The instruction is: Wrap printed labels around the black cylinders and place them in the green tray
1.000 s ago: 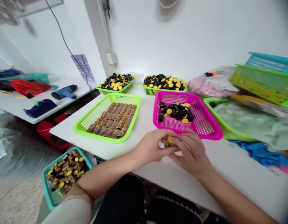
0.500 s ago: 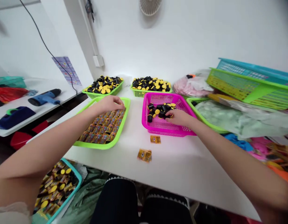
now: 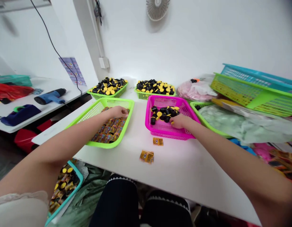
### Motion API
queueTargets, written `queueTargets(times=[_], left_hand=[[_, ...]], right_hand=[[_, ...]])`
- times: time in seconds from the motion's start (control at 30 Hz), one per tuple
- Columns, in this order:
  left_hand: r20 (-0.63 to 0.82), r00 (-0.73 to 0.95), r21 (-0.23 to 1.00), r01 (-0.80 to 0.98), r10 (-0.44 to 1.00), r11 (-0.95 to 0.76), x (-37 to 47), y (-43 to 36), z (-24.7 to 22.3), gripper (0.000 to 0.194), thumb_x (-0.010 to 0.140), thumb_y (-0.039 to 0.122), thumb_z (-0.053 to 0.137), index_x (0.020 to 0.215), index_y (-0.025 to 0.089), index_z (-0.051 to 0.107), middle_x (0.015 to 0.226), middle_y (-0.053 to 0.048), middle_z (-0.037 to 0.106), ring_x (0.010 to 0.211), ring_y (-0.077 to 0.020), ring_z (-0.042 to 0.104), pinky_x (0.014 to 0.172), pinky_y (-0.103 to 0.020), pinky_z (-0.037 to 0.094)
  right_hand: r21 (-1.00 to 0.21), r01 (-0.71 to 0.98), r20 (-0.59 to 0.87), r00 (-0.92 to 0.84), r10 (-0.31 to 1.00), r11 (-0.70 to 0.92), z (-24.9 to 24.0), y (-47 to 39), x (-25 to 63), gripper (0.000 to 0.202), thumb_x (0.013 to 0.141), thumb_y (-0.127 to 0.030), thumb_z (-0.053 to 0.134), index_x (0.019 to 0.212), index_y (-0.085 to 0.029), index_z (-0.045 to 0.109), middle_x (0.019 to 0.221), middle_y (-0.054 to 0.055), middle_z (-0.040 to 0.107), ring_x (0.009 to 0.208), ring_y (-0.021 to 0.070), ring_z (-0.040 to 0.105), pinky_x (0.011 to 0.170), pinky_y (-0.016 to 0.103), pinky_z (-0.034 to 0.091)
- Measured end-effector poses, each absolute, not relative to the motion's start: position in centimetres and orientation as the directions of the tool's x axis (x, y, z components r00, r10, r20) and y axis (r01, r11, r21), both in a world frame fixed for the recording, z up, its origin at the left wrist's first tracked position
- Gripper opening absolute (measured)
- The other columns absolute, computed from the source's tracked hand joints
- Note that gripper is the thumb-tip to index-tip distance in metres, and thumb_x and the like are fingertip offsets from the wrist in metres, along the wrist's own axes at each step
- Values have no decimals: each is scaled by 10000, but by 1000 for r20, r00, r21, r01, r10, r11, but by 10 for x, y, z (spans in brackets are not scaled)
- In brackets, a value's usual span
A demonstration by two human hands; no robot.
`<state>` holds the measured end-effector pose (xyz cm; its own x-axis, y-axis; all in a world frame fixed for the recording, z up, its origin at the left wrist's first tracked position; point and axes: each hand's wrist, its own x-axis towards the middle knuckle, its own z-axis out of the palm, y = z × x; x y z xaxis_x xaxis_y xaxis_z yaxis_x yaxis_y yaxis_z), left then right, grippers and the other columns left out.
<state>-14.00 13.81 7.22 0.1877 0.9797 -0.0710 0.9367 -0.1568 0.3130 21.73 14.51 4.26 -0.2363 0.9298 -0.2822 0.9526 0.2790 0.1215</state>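
My left hand (image 3: 118,112) reaches into the lime green basket (image 3: 116,143), fingers curled together over the rows of small orange-labelled cylinders (image 3: 109,129). What is between those fingertips, if anything, is hidden. In the magenta basket (image 3: 148,125), my right hand (image 3: 179,121) is closed at the near side of a loose pile of small black cylinders with yellow ends (image 3: 163,113). A yellow end (image 3: 172,123) shows at its fingertips. On the white table in front lie a single orange label (image 3: 157,141) and a small stack of orange labels (image 3: 146,156).
Two green baskets (image 3: 117,94) (image 3: 142,95) heaped with black-and-yellow cylinders stand by the wall. Stacked baskets (image 3: 257,86) and a plastic bag (image 3: 235,121) crowd the right. A blue heat gun (image 3: 51,96) and tape dispenser (image 3: 20,115) lie left. A turquoise basket (image 3: 76,179) sits below the table edge.
The view has shifted slightly. My left hand stays over the labelled cylinders with its fingers curled in more. My right hand has drawn a little toward me at the pile's near edge.
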Motion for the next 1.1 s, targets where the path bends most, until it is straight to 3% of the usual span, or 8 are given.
queueTargets(times=[0.13, 0.23, 0.33, 0.47, 0.63, 0.83, 0.93, 1.1], left_hand=[[105, 134, 261, 952, 985, -157, -125, 101, 96, 513, 922, 399, 464, 1325, 93, 547, 1299, -177, 636, 1198, -297, 596, 1016, -398, 444], [343, 342, 218, 877, 875, -428, -100, 38, 94, 455, 988, 348, 371, 1373, 136, 492, 1419, -145, 547, 1331, -247, 494, 1118, -385, 359], [182, 787, 230, 549, 590, -803, -71, -32, 55, 385, 1016, 292, 321, 1271, 207, 596, 1307, -71, 653, 1168, -143, 633, 1028, -256, 455], [85, 723, -48, 690, 685, -722, -53, -89, -17, 635, 957, 492, 472, 1410, 46, 457, 1448, -232, 492, 1338, -325, 500, 1095, -474, 415], [200, 800, -300, 600, 566, -742, -67, -121, -29, 345, 953, 163, 460, 1236, 49, 620, 1269, -167, 662, 1163, -283, 651, 994, -396, 514], [231, 870, -357, 491, 435, -795, -71, -104, 10, 401, 880, -31, 384, 1202, 27, 617, 1204, -153, 702, 1075, -222, 697, 891, -293, 564], [261, 841, -251, 533, 473, -808, -65, -73, 5, 365, 901, -6, 417, 1192, 67, 624, 1210, -139, 703, 1122, -216, 677, 919, -293, 560], [-9, 675, 293, 707, 738, -643, -58, -43, 2, 276, 918, 84, 461, 999, 166, 711, 983, -36, 774, 871, -178, 744, 796, -257, 579]], right_hand=[[5, 947, -301, -304, 904, 320, 50, 131, 217, 228, 756, -240, 667, 973, -210, 730, 1006, 94, 733, 899, 259, 679, 766, 317, 482], [-115, 933, -228, -359, 905, 341, 58, 111, 220, 210, 860, -335, 571, 1021, -254, 679, 979, 33, 729, 847, 194, 671, 719, 265, 469], [-317, 897, 66, -302, 951, 307, 63, 82, 220, 289, 937, -427, 442, 1088, -259, 622, 874, 17, 708, 721, 165, 638, 651, 263, 453], [-562, 720, 486, -110, 867, 407, 52, 42, 218, 230, 903, -405, 538, 1028, -234, 627, 866, 25, 698, 599, 135, 582, 599, 270, 461], [-412, 704, 634, -234, 737, 578, 33, 21, 222, 151, 923, -305, 521, 971, -229, 643, 988, 82, 698, 879, 206, 652, 785, 345, 529], [-364, 709, 629, -292, 721, 604, 26, 26, 226, 134, 929, -273, 528, 978, -230, 645, 1010, 85, 685, 998, 226, 651, 854, 368, 540], [-322, 733, 616, -317, 721, 599, 23, 25, 226, 156, 929, -286, 529, 1004, -238, 658, 1056, 95, 671, 1077, 251, 640, 853, 383, 549], [-336, 725, 615, -315, 723, 602, 20, 24, 229, 172, 948, -290, 498, 1025, -243, 645, 1086, 104, 668, 1153, 263, 618, 905, 413, 546]])
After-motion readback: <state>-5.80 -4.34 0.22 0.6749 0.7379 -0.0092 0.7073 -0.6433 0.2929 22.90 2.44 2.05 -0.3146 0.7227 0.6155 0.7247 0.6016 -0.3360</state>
